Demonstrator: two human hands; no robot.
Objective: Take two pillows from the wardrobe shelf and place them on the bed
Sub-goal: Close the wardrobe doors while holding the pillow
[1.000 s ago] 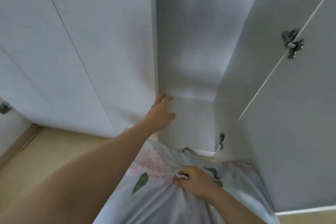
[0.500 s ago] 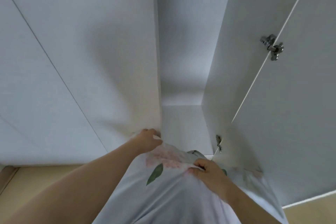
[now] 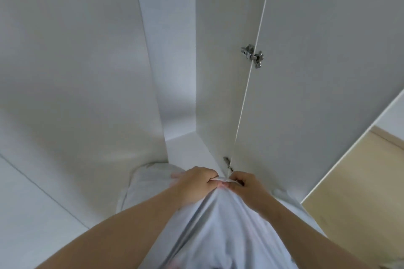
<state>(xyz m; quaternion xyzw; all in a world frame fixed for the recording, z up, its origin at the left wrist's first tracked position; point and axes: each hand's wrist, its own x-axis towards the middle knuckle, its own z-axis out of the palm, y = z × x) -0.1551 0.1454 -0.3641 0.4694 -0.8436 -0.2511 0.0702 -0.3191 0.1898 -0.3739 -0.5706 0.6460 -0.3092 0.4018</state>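
A pale blue pillow (image 3: 218,229) with a faint pink floral print hangs against my body at the bottom centre. My left hand (image 3: 192,183) and my right hand (image 3: 249,185) both grip its bunched top edge, knuckles almost touching. A second whitish pillow (image 3: 144,179) shows partly behind my left hand, low beside the wardrobe panel. The wardrobe shelf (image 3: 188,146) is visible as a narrow white ledge just above my hands. The bed is not in view.
A closed white wardrobe door (image 3: 76,72) fills the left. An open door (image 3: 328,72) with a metal hinge (image 3: 252,55) stands on the right, a lower hinge (image 3: 227,162) near my right hand. Beige floor (image 3: 360,192) shows at the lower right.
My left hand came off the wardrobe edge and down onto the pillow's top beside my right hand. The view tilted upward and closer to the wardrobe.
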